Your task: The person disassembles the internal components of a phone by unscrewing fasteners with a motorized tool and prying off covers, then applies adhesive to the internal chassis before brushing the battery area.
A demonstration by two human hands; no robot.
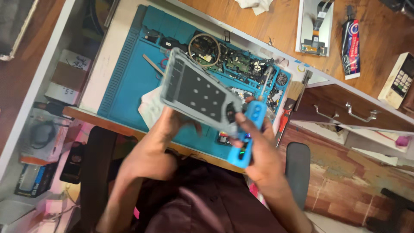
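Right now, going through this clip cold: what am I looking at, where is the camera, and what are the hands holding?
This is one view from a camera worn on a person's head, looking down at their own two bare hands; there is no robot. The left hand holds a clear phone case, which looks blurred. The right hand grips a blue handheld electric screwdriver, its thin bit pointing up. Below them lies a blue repair mat on a pale workbench, its trays crowded with small electronic parts. Farther off on a wooden surface are a phone screen panel, a glue tube and a small keypad device.
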